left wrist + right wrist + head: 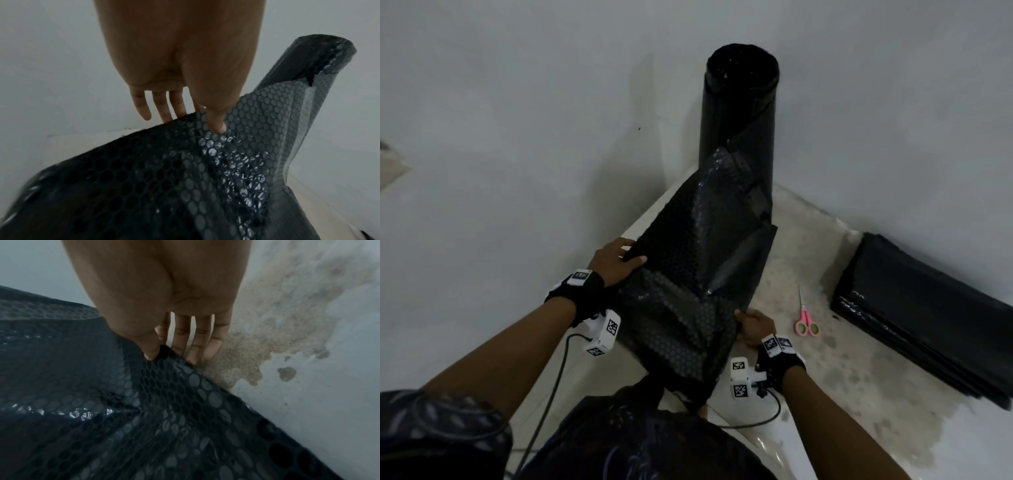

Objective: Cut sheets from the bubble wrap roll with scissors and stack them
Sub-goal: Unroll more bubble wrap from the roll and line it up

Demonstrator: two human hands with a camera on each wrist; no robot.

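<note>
My left grip pinches the left edge of the black bubble wrap sheet while my right grip holds its right edge, and the crumpled sheet runs from my lap up to the bubble wrap roll standing upright in the corner. The pink-handled scissors lie on the floor just right of my right grip, blades pointing away from me. Further right, a stack of black sheets lies along the wall.

Head camera looks steeply down from above into the floor corner, taking in both arms. Each wrist camera sits tight behind its palm, facing along the fingers; all three views share the black bubble wrap sheet.
</note>
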